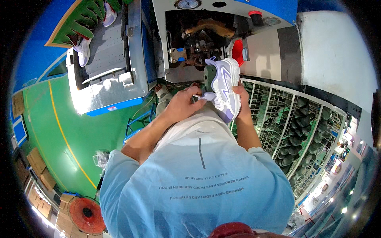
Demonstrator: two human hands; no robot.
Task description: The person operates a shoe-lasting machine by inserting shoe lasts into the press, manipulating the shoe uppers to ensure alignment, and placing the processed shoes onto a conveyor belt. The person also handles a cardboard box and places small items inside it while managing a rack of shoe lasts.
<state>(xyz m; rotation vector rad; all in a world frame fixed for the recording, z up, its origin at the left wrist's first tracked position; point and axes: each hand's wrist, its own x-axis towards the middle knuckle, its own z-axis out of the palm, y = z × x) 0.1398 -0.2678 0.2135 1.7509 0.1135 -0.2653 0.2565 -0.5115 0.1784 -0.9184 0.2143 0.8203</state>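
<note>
A white and lilac sneaker [225, 90] is held up in front of my waist, its thick white sole turned to the right. Wrapped around the sole side, my right hand [243, 102] grips the shoe. On the other side my left hand [185, 104] pinches the pale shoelace [208, 96] near the throat of the shoe. Something dark green [210, 75] fills the shoe's opening, perhaps a shoe last. Part of my right hand's fingers is hidden behind the sneaker.
Just beyond the sneaker stands a machine [184, 75] with an open bay, a gauge and a red button [256, 16]. At left, a conveyor [107, 51] carries white shoes [83, 51]. A wire cage [274, 115] of black shoe lasts stands right. An orange fan [86, 214] is lower left.
</note>
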